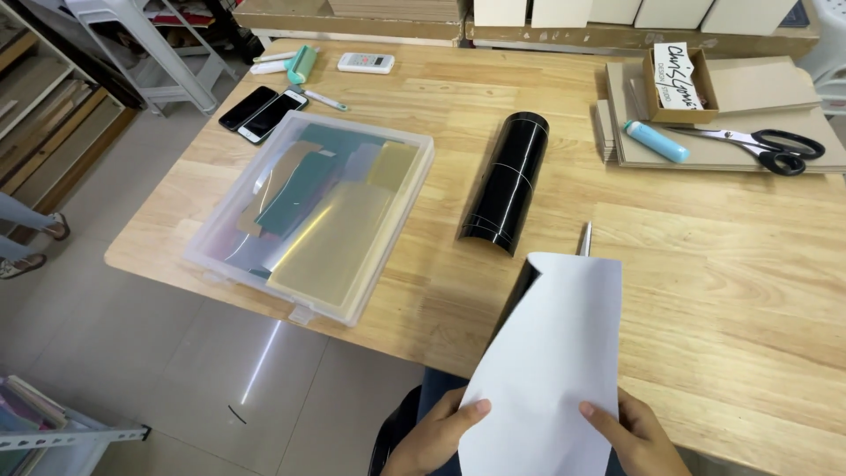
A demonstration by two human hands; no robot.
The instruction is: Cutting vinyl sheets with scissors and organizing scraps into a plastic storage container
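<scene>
Both hands grip one white sheet (548, 353) by its near edge: left hand (438, 436) pinching the left corner, right hand (636, 438) the right, thumbs on top, so it stands tilted up. Black roll (505, 182) lies well beyond the fingers; clear plastic tray (231, 256) ahead-left.

Pale wooden table (705, 264), glossy grey tiled floor (176, 353), shelving (53, 106) at left

open brown box (679, 85), white card inside, far right | two dark-screened phones (262, 111) far left
</scene>
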